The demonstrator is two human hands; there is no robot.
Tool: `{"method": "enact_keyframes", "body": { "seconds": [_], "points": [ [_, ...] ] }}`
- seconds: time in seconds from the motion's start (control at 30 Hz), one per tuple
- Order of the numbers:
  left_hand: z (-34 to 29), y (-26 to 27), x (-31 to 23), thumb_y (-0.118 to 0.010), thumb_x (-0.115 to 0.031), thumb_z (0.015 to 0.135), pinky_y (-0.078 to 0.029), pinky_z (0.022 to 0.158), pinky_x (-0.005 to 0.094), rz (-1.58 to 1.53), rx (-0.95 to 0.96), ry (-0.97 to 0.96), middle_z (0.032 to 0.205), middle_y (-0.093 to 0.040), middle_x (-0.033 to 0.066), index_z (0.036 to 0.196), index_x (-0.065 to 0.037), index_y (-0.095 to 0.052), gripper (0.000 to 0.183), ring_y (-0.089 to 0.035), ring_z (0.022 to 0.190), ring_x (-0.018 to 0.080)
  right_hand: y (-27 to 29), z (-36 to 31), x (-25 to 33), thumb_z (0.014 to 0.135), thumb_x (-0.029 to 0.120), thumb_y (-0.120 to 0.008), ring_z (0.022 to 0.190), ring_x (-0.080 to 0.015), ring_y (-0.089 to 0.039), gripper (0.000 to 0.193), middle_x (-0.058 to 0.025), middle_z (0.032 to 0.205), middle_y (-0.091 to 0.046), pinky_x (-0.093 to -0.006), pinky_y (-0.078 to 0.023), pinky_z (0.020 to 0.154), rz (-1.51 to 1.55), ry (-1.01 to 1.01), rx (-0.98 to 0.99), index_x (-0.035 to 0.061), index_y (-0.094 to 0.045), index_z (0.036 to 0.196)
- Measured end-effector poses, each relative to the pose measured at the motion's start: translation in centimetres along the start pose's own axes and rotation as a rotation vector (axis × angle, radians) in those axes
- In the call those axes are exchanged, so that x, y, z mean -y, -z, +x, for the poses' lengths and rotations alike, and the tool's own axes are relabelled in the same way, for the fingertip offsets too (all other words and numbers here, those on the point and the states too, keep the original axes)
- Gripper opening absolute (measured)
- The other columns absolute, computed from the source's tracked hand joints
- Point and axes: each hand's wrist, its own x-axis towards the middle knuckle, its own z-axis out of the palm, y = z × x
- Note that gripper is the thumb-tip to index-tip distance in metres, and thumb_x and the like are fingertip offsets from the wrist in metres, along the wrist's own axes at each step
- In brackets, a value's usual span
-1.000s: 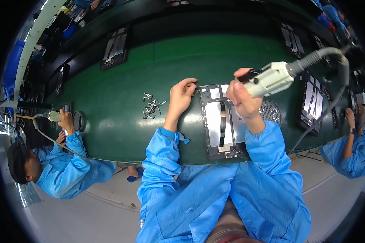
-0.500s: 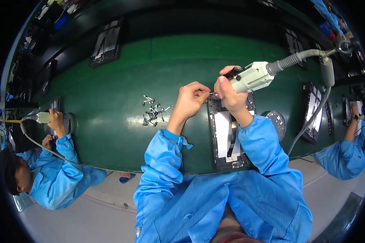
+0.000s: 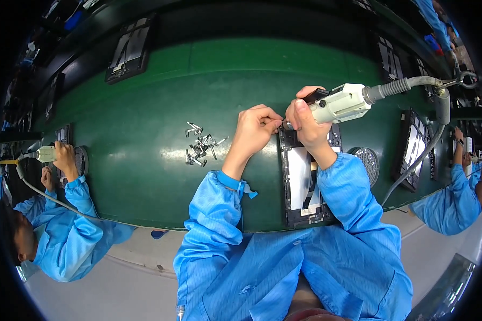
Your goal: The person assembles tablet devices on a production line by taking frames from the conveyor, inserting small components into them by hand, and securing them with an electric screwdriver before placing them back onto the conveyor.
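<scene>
My right hand (image 3: 309,127) is wrapped round a pale electric screwdriver (image 3: 344,104) with a grey cable leading off to the right. Its tip points leftward, at the upper left corner of an opened tablet (image 3: 295,207) with silver panels and a dark ribbon strip inside. The tablet lies on the green table in front of me, partly covered by my right hand and sleeve. At that same corner, my left hand (image 3: 251,131) pinches thumb and fingertips together beside the screwdriver's tip. Whatever is between those fingertips is too small to make out. A blue band circles my left wrist.
Left of my hands lies a loose pile of small black-and-silver parts (image 3: 202,145). A round dish (image 3: 365,165) sits right of the tablet. More opened tablets rest at far left (image 3: 129,49) and right (image 3: 412,147). Co-workers in blue (image 3: 64,230) work at both sides.
The view has shifted slightly. My right hand and the screwdriver have moved a little to the right; my left hand stays pinched at the tablet's corner.
</scene>
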Motion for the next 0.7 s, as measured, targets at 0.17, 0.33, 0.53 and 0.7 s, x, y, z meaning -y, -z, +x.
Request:
{"method": "enact_keyframes", "body": {
  "seconds": [0.17,0.33,0.53,0.7],
  "points": [
    [0.01,-0.04,0.02,-0.064,0.007,0.075,-0.05,0.054,0.0256,0.007,-0.007,0.002,0.073,-0.06,0.0084,0.078,0.006,-0.065,0.003,-0.063,0.06,0.0147,-0.05,-0.02,-0.12,0.087,0.0,-0.055,0.046,-0.0069,-0.043,0.015,-0.0022,0.068,-0.048,-0.0222,-0.036,0.043,-0.025,0.0,-0.014,0.0013,-0.046,0.1],
    [0.07,0.01,-0.03,-0.064,0.007,0.074,-0.05,0.054,0.0259,0.016,-0.005,0.01,0.074,-0.06,0.0085,0.077,0.006,-0.065,0.003,-0.063,0.06,0.0147,-0.05,-0.02,-0.19,0.087,-0.001,-0.055,0.046,-0.0065,-0.043,0.015,-0.0023,0.068,-0.048,-0.0216,-0.035,0.043,-0.034,0.001,-0.011,0.0013,-0.046,0.1],
    [0.12,-0.09,0.22,-0.065,0.007,0.074,-0.05,0.054,0.0267,0.001,-0.016,0.005,0.073,-0.06,0.0089,0.077,0.006,-0.065,0.003,-0.063,0.06,0.015,-0.1,-0.09,-0.3,0.087,-0.001,-0.055,0.047,-0.0058,-0.043,0.015,-0.002,0.067,-0.048,-0.0209,-0.034,0.042,-0.057,0.002,-0.006,0.0015,-0.046,0.099],
    [0.16,-0.05,0.2,-0.063,0.007,0.075,-0.05,0.055,0.0258,0.025,-0.005,-0.005,0.073,-0.059,0.0076,0.075,0.006,-0.062,0.001,-0.062,0.062,0.0143,-0.24,-0.16,-0.25,0.086,0.0,-0.057,0.048,-0.0051,-0.044,0.014,-0.0012,0.067,-0.05,-0.0202,-0.035,0.043,-0.059,-0.019,-0.013,0.002,-0.048,0.097]
  ]
}}
